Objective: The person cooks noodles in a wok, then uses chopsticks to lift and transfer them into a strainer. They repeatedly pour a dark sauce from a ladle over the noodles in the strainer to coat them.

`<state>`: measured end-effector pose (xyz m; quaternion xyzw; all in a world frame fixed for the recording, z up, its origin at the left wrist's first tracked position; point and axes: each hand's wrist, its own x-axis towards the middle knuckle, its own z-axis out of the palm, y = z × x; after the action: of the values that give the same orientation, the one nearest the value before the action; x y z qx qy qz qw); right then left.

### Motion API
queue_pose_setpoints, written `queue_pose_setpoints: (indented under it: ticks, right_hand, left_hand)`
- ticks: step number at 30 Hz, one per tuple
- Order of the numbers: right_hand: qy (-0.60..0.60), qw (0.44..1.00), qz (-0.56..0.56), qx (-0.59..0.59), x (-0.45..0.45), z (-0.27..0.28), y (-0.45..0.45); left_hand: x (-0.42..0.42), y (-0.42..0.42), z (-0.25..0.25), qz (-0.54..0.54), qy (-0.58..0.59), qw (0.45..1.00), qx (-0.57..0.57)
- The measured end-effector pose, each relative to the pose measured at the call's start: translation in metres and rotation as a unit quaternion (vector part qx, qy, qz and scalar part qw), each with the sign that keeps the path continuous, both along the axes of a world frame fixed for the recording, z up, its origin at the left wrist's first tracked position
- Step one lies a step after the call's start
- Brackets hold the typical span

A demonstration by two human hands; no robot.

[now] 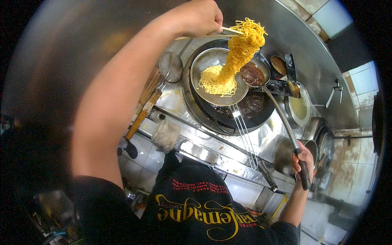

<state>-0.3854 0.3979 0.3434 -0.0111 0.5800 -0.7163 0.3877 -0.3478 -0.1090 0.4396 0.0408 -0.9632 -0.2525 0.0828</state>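
My left hand (200,18), raised at the top, grips a pair of chopsticks (231,31). From their tips hangs a thick bundle of yellow noodles (242,46). Its lower end joins a paler nest of noodles (218,81) lying in a round wire-mesh strainer (211,58). Across the dark wok (260,107) rests this strainer, its wire handle (245,137) pointing toward me. My right hand (303,159) is closed around the dark grip of a long metal ladle (283,118). Brown sauce (252,75) fills the ladle's bowl, close beside the hanging noodles.
Left of the wok lies a second mesh skimmer (171,67) with a wooden handle (144,114). A crumpled cloth (166,135) hangs at the stove's front rail. At right stand a pan of pale liquid (299,105) and a metal pot (282,156). A tap (335,90) juts from the steel backsplash.
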Motion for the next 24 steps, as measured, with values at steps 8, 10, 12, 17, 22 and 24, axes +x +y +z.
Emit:
queue_pose_setpoints:
  ticks: [8,10,12,17,22,24]
  right_hand:
    - [0.021,0.999,0.001,0.03,-0.025,-0.009,-0.024]
    - [0.023,0.999,0.019,0.036,-0.032,-0.009,-0.03]
    - [0.026,0.998,0.03,0.04,-0.04,-0.013,-0.03]
    - [0.032,0.997,0.065,0.035,-0.05,-0.016,-0.039]
    - [0.04,0.995,0.082,0.032,-0.058,-0.022,-0.038]
    - [0.029,0.996,0.084,0.029,-0.056,-0.02,-0.041]
  left_hand:
    - [0.005,-0.002,0.001,-0.017,0.014,1.0,0.002]
    - [0.001,-0.002,-0.004,-0.002,0.012,1.0,-0.003]
    - [-0.002,-0.001,-0.005,0.008,0.008,1.0,-0.002]
    - [0.007,0.003,0.006,-0.002,0.006,1.0,0.014]
    - [0.008,0.005,0.006,0.003,0.006,1.0,0.009]
    - [0.006,0.005,0.004,0.005,0.005,1.0,0.003]
